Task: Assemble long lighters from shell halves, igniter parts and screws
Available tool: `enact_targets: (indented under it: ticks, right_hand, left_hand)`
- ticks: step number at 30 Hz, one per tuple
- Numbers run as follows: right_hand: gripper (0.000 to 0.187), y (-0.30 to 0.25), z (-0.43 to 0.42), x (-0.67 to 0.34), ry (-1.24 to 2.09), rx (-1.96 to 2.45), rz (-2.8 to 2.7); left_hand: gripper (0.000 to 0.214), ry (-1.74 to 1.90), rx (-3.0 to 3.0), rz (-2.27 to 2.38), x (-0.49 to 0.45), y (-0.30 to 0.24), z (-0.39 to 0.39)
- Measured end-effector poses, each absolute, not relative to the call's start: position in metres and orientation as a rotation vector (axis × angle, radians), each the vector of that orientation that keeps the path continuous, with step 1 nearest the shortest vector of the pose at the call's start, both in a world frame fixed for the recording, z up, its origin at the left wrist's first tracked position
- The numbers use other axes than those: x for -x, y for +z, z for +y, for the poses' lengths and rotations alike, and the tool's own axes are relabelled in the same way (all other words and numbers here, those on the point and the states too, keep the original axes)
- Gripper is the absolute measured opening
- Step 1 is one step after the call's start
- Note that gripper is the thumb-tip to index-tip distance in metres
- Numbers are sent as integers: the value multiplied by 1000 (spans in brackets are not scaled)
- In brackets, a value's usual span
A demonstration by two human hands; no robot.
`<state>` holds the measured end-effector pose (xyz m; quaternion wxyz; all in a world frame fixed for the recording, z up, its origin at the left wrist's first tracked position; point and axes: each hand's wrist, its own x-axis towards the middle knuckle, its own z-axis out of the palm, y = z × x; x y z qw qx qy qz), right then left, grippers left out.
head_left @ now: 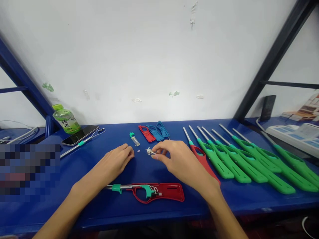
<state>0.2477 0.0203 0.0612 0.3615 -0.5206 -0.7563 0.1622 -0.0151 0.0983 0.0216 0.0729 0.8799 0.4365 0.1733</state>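
Note:
In the head view, my right hand (171,152) pinches a small clear lighter fuel tank (151,152) with a whitish valve end, held just above the blue table. My left hand (122,156) rests on the table to its left, fingers curled down; anything within them is hidden. Between and beyond the hands lie another clear tank with a green top (134,139) and a tiny white piece (138,151). Nearer to me, a red lighter half-shell (171,192) lies with its inside showing, holding a green trigger (148,191), wires and a metal tube.
Several green long-neck lighters (239,162) and a red one (203,159) lie at right. Red (147,133) and blue half-shells (163,128) sit at the back. A bottle (66,119), a phone (79,135) and a metal tube with wires (72,151) occupy the left.

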Motion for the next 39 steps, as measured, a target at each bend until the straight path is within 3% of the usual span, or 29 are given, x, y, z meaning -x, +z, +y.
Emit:
enact_targets:
  ticks: [5, 10, 18, 29, 39]
  right_hand:
    - [6, 61, 20, -244, 478, 1333, -1952]
    - [7, 62, 17, -238, 535, 1289, -2013]
    - [9, 61, 11, -224, 617, 1211, -2108]
    - [7, 53, 17, -224, 523, 1235, -2125]
    - [6, 52, 20, -227, 438, 1269, -2135]
  left_hand:
    - [25, 728, -2441, 1379, 16, 40, 84]
    - [37, 1002, -2138, 1393, 18, 56, 51]
    - [23, 1279, -1632, 1141, 19, 53, 44]
    - [24, 1147, -1720, 1257, 17, 56, 42]
    - [18, 470, -2163, 1189, 26, 40, 44]
